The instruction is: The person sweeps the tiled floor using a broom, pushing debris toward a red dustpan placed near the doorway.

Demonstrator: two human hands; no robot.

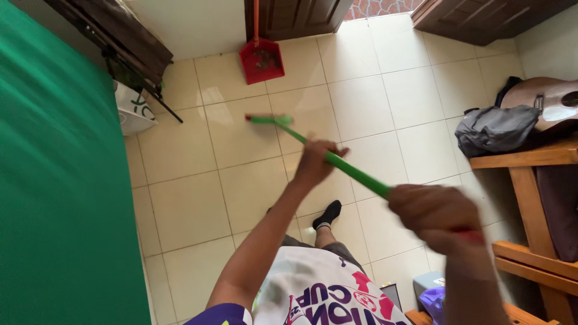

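Person sweeping a tiled floor (361,102) w/ a green broom (337,162). The broom's stick runs diagonally from approx 4 o'clock near the body up to 10 o'clock, where its head (268,120) sits low over the tiles, blurred from motion. Left hand (316,161) is mid-stick, fingers closed around it, arm stretched fwd & nearly straight from the shoulder at the bottom edge. Right hand (439,216) is at the upper end of the stick, near the body, fingers wrapped tight in a fist; wrist bent down, forearm coming up from approx 5 o'clock. Both grips look firm.

A red dustpan (262,60) stands at 12 o'clock against a dark wooden door (295,18), well apart from the broom head. A foot in a black sock (328,213) is planted on the tiles just below the stick.

To sweep well, judged from this: keep the head flat & touching the floor, use short pulls, let the left hand steer & the right hand pivot, work dirt toward the dustpan, don't flick it.

Around: green bed (60,198) fills the 9 o'clock side; white bin (132,108) beside it; grey backpack (494,129) & guitar (551,99) at 2–3 o'clock on a wooden bench (530,159).
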